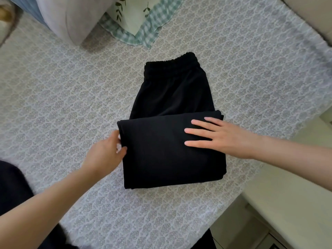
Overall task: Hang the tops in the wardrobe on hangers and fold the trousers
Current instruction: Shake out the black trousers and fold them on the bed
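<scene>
1. Half folded and lying in the middle of the patterned bed (71, 87): black trousers (161, 153), with the legs doubled into a thick bundle at the near end and the elastic waistband (172, 63) flat at the far end, towards the pillows (136, 20).
2. Pressed flat on the right part of that bundle: right hand (221, 137), with fingers straight and spread wide, holding nothing.
3. Set against the bundle's left edge: left hand (106, 151), with the thumb touching the cloth. Blurred, so cannot tell whether pinching the edge or only steadying it.
4. Judged soft, light and limp, with no stiffness of its own. Likely to sag and slide open if lifted by a single corner. Not fragile, and unlikely to slip on the textured cover.
5. Best taken at both side edges of the bundle, pinching through every layer at once, or scooped from beneath on two flat palms. Worth smoothing from the middle outwards before any lift.
6. Judged one fold short of done, with the bundle yet to be turned over onto the waistband half. No tops, hangers or wardrobe in view.
</scene>
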`<action>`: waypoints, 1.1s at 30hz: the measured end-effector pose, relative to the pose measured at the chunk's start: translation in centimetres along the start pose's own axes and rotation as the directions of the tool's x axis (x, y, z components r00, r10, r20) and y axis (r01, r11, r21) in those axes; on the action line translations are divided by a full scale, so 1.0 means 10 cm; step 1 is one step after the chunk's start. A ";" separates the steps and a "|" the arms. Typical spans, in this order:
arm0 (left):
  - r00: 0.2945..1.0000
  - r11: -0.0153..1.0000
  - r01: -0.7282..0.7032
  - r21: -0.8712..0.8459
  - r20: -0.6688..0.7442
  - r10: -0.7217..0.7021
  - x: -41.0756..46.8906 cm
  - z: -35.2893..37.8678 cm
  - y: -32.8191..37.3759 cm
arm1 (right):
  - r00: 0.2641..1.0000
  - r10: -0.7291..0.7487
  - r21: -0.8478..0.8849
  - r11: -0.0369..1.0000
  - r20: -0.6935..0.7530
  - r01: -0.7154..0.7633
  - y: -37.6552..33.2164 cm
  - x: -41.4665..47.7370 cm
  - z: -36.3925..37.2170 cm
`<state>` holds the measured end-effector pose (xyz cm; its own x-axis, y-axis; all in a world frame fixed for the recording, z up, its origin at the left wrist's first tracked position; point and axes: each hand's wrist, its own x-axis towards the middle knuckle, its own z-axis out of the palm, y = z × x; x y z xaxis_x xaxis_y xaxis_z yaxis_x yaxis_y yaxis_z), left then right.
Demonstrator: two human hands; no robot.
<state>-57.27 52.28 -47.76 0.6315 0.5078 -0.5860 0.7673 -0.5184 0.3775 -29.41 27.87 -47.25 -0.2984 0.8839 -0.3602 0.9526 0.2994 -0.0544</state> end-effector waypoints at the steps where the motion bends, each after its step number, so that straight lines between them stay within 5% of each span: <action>1: 0.993 0.992 -0.023 0.128 -0.110 0.037 0.05 -0.03 0.00 | 0.998 -0.044 -0.048 0.998 0.035 0.045 0.10 0.03 0.04; 3: 0.945 0.922 -0.145 0.360 -0.224 0.237 0.12 -0.10 0.00 | 0.996 -0.069 -0.104 0.992 0.059 0.075 0.27 0.05 0.10; 6: 0.775 0.542 -0.494 0.680 0.061 0.629 0.23 -0.09 -0.09 | 0.993 -0.084 -0.096 0.991 0.078 0.091 0.39 0.08 0.17; 8: 0.688 0.355 -0.594 0.721 0.228 0.689 0.33 -0.10 -0.12 | 0.992 -0.101 -0.069 0.992 0.081 0.107 0.41 0.09 0.22; 12: 0.586 0.179 -0.662 0.727 0.354 0.729 0.63 -0.18 -0.13 | 0.993 -0.108 -0.048 0.993 0.054 0.110 0.44 0.13 0.27; 19: 0.633 0.228 -0.682 0.695 0.404 0.661 0.78 -0.15 -0.10 | 0.999 -0.031 0.016 0.999 0.035 0.030 0.37 0.15 0.35; 22: 0.653 0.344 -0.715 0.609 0.406 0.639 0.74 -0.17 -0.05 | 0.999 0.028 0.168 0.985 0.034 -0.033 0.36 0.10 0.35; 24: 0.672 0.507 -0.737 0.446 0.404 0.621 0.73 -0.26 0.00 | 0.998 0.058 0.314 0.947 0.029 -0.064 0.42 0.06 0.34; 26: 0.721 0.709 -0.669 0.222 0.425 0.547 0.72 -0.40 0.09 | 0.989 0.137 0.540 0.829 0.055 -0.145 0.46 0.05 0.28; 29: 0.807 0.909 -0.372 -0.186 0.419 0.416 0.74 -0.55 0.22 | 0.901 0.376 0.907 0.264 0.216 -0.328 0.41 0.06 -0.06; 30: 0.845 0.916 -0.249 -0.315 0.391 0.364 0.75 -0.58 0.25 | 0.850 0.449 0.929 0.100 0.277 -0.356 0.41 0.09 -0.16; 33: 0.933 0.776 0.057 -0.628 0.310 0.183 0.80 -0.64 0.33 | 0.681 0.620 0.912 -0.160 0.390 -0.377 0.50 0.16 -0.22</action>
<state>-49.00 59.06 -46.61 0.6946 0.1656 -0.7000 0.7016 0.0587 0.7101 -25.24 31.59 -46.02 0.4109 0.6469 -0.6424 0.0144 -0.7092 -0.7049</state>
